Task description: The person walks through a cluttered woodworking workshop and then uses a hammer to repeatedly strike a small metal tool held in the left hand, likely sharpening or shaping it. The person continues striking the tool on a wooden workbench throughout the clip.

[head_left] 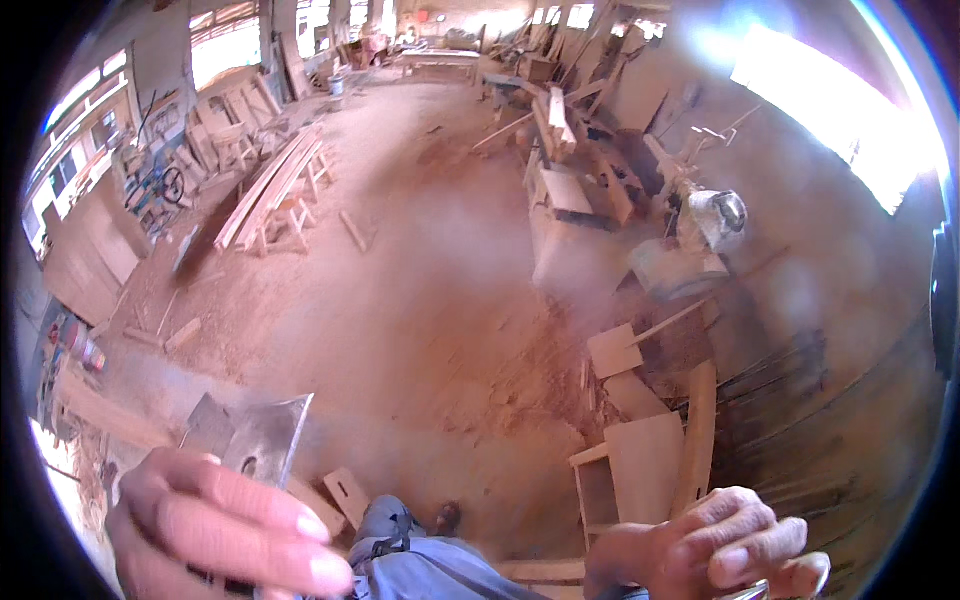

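Observation:
Close to the lower left edge, my left hand (225, 525) is closed around a flat grey metal plate (268, 435). The plate has a dark hole and one bright, straight edge, and it stands up beyond my fingers; its lower end is hidden by the hand. My right hand (725, 545) is at the lower right with its fingers curled inward. A small shiny bit shows under those fingers, cut off by the picture's edge, so I cannot make out what it is. The two hands are well apart.
Beside my right hand stand wooden panels (643, 465). A slotted wooden piece (347, 495) lies near my leg. Long boards (270, 190) rest on trestles at the left. Cluttered timber (610, 180) lines the right, and sawdust covers the floor (400, 300).

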The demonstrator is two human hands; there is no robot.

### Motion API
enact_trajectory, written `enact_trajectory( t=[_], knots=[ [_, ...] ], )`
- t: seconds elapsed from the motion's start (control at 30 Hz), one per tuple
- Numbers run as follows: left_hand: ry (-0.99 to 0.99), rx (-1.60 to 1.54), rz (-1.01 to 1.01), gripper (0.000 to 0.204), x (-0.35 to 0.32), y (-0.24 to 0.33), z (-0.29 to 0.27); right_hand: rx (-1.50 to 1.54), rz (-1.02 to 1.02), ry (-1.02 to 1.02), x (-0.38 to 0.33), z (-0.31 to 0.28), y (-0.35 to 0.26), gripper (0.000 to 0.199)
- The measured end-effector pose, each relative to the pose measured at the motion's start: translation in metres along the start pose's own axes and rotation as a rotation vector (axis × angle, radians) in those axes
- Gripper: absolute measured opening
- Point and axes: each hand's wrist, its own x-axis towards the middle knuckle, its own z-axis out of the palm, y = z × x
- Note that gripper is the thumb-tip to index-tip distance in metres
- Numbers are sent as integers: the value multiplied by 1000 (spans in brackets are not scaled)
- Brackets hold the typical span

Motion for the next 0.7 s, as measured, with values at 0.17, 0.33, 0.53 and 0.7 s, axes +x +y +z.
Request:
enact_trajectory(
  t=[0.17, 0.33, 0.53, 0.7],
  knots=[
    [353, 116, -171, 17, -48, -114, 31, -32, 458, 471, -79, -41, 90, 33],
    [528, -204, -1136, 8, -197, -247, 62, -84, 1369, 450, -211, -42, 192, 19],
    [785, -268, -1883, 7, -341, -329, 82, -132, 1693, -477, -303, 7, 274, 30],
    [737, -298, -1814, 9, -381, -404, 46, -220, 1493, -504, -256, 23, 417, 21]
  ],
)
